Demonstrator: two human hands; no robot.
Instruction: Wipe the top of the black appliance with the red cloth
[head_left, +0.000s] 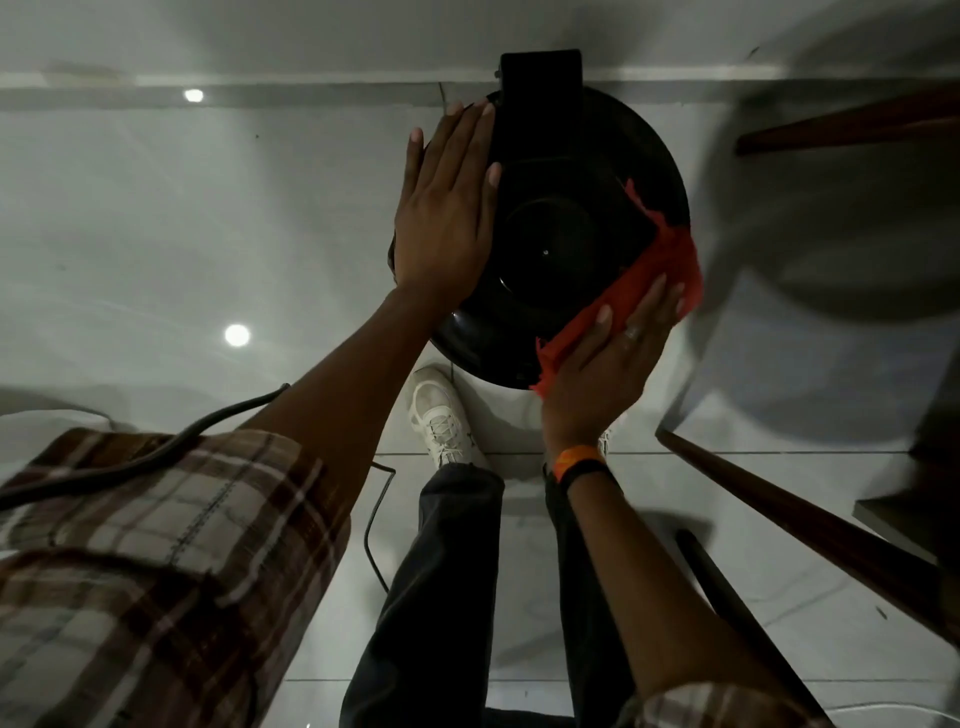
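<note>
The black appliance (566, 228) is round and glossy, seen from above, with a black rectangular part at its far edge. My left hand (447, 208) lies flat on its left side, fingers straight and together, steadying it. My right hand (613, 358) presses the red cloth (649, 275) against the appliance's near right rim, fingers spread over the fabric. The cloth trails up along the right edge of the top. Part of the cloth is hidden under my palm.
The appliance stands on a glossy pale tiled floor (156, 218) near a wall. A black cord (156, 452) runs across at left. Dark wooden furniture legs (810, 525) slant at right. My white shoe (441, 415) sits just below the appliance.
</note>
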